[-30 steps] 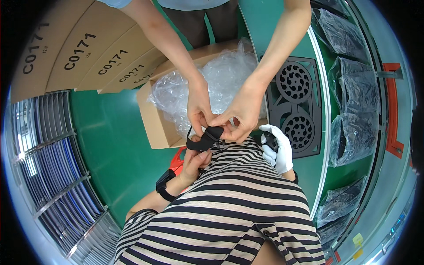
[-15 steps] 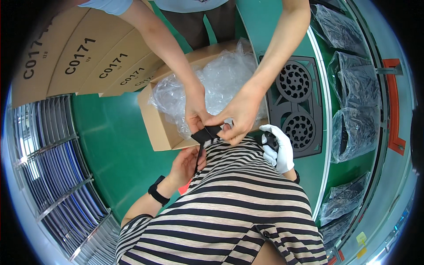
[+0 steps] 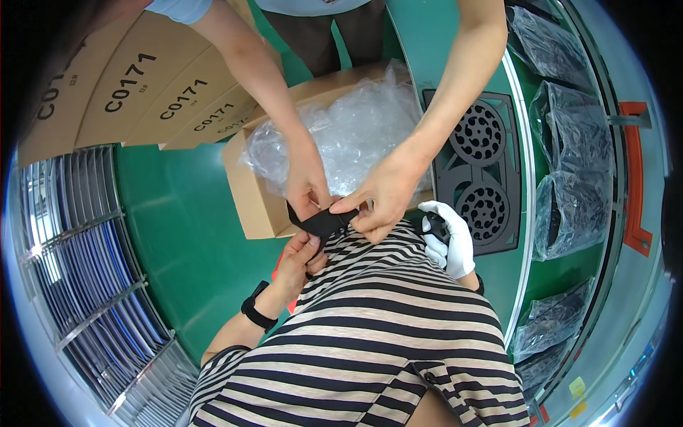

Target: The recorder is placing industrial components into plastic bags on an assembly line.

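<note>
At the waist of my striped shirt, a black fabric strap [image 3: 325, 224] is stretched across. My left hand [image 3: 293, 265], bare with a black band on its wrist, pinches the strap's lower left end. My right hand [image 3: 455, 235], in a white glove, is curled around a small black object [image 3: 435, 226] whose kind I cannot make out. Opposite me, a co-worker's two bare hands, one [image 3: 307, 181] on the left and one [image 3: 388, 188] on the right, also grip the strap, close to my left hand.
Behind the strap stands an open cardboard box [image 3: 249, 206] filled with clear plastic bags [image 3: 348, 135]. A black panel with two round grilles [image 3: 478, 174] lies at right, beside bagged dark parts [image 3: 573, 213]. Cardboard cartons [image 3: 135, 78] and a rack of thin panels [image 3: 96, 285] stand at left.
My left hand has risen and now pinches the strap. The co-worker's left-side hand has shifted left, and the strap's end has swung down toward my fingers. My right hand stays put.
</note>
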Motion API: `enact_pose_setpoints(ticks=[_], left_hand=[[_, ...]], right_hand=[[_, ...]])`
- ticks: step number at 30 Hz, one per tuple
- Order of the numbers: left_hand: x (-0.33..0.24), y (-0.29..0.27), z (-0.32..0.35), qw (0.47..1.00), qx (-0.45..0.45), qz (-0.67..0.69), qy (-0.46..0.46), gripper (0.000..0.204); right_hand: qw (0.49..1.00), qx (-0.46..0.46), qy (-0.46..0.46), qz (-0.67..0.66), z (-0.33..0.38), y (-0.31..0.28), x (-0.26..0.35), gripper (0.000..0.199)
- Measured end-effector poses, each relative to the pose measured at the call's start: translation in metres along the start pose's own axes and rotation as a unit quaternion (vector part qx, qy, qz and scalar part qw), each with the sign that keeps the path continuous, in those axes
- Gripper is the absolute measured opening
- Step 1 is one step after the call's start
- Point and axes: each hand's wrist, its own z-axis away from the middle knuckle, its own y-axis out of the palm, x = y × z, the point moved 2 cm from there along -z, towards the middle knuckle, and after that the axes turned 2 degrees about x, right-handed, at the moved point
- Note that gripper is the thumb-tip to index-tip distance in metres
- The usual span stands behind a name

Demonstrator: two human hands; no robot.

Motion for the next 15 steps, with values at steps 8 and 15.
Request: enact_pose_setpoints(ticks=[8,15], left_hand=[[-0.006,0.005,-0.001,0.999,0.037,-0.02,0.016,0.012],[-0.016,0.021,0.0,0.998,-0.008,-0.063,0.014,0.018]], right_hand=[[1.0,-0.013,0.006,0.008,0.0,0.002,0.003,0.027],[1.0,-0.01,0.001,0.012,0.0,0.005,0.004,0.028]])
